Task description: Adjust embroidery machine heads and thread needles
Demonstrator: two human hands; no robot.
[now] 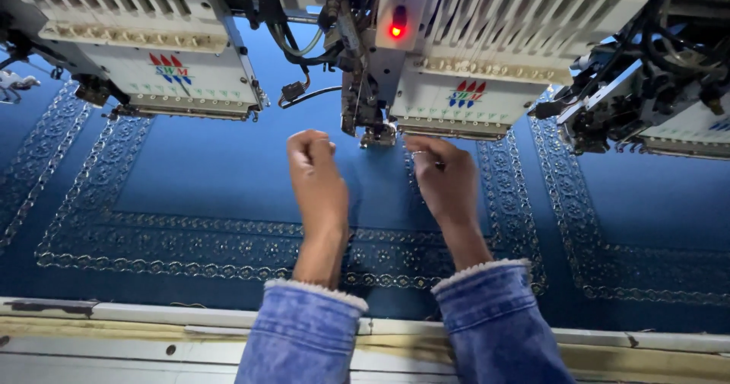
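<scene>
Fabric: blue cloth (228, 171) lies stretched flat under the machine heads, past and beneath our fingertips, so the stitching stays even, we judge.
Border: silver embroidered border (190, 251) runs below our wrists and up beside the right fingers, forming framed rectangles on the cloth.
Left hand: left hand (318, 175) hovers above the cloth, fingers curled into a loose fist; whether they pinch a thread we cannot tell.
Right hand: right hand (443, 175) is raised just under the middle head, fingers bent inward near the needle area; a ring shows on one finger. Any thread between them is too fine to see.
Needle area: presser foot and needle (378, 134) sit just ahead of and between both sets of fingertips, the closest machine part to them.
Middle head: white embroidery head (464, 95) hangs right above the right fingers, a red indicator light (395, 30) glowing higher up.
Other heads: second head (175, 76) sits well left of the left fingers; third head (646, 110) well right of the right fingers.
Sleeves: denim cuffs (487, 277) with pale fleece lining.
Table edge: worn pale frame rail (114, 315) lies behind our wrists, holding the cloth's near edge.
</scene>
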